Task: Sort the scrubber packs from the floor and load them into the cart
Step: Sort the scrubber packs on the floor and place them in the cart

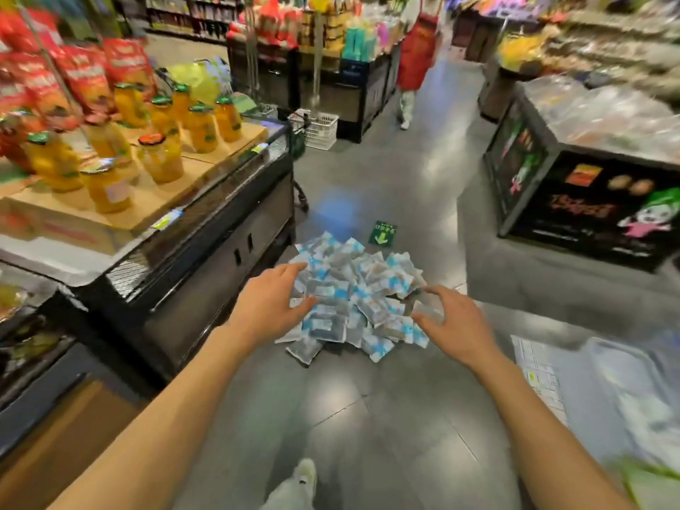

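**Packs still heaped on floor, loading not begun**

Scrubber packs (pixel 353 300) piled in one loose heap on the grey floor (pixel 386 185), at 12 o'clock from the shoe (pixel 305 476) at the bottom edge. Left hand (pixel 268 307) reaching over the heap's 9 o'clock side, fingers spread and relaxed, fingertips at or just above the packs; contact hard to tell. Right hand (pixel 456 325) at the heap's 3 o'clock edge, fingers spread and slightly curled, nothing plainly pinched. Neither hand carrying a pack.

White wire basket (pixel 318 128) on a trolley well beyond the heap at 11 o'clock, possibly the cart; contents not readable. Juice bottles (pixel 162 130) on the bench (pixel 206 222) at 10 o'clock.

Judged by this: sorting barely started, no packs seen loaded, whole heap left to gather and move.
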`<action>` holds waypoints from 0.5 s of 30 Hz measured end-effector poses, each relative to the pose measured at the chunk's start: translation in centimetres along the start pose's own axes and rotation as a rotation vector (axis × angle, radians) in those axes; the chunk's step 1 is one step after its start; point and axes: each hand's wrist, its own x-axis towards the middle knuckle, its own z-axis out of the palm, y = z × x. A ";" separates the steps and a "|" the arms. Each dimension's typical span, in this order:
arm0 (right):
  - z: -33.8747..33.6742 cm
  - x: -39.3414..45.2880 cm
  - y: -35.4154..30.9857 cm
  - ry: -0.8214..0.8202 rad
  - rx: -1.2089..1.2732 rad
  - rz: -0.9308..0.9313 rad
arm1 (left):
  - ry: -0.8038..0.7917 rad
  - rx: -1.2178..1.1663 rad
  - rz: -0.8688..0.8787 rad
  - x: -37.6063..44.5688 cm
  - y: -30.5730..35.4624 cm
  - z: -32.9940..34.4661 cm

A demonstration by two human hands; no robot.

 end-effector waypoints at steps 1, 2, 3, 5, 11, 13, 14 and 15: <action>0.0 1.0 0.6 -0.001 0.000 0.019 | -0.010 -0.010 0.022 1.6 0.2 0.7; 0.0 2.0 1.0 0.000 -0.001 0.039 | -0.023 -0.023 0.040 3.4 0.4 1.4; 0.1 3.3 1.6 -0.001 -0.005 0.057 | -0.031 -0.035 0.054 5.2 0.5 2.1; 0.3 6.4 2.5 -0.014 -0.011 0.079 | -0.044 -0.052 0.076 9.1 0.4 3.5; -0.1 17.5 4.1 -0.044 -0.028 0.145 | -0.136 -0.101 0.091 21.1 -0.9 6.9; 0.0 20.8 5.0 -0.048 0.002 0.181 | -0.169 -0.110 0.081 24.8 -1.2 7.8; 0.0 22.3 5.5 -0.043 0.019 0.198 | -0.184 -0.108 0.080 26.6 -1.2 8.3; 0.1 23.6 6.1 -0.038 0.029 0.213 | -0.194 -0.105 0.082 28.4 -1.2 9.0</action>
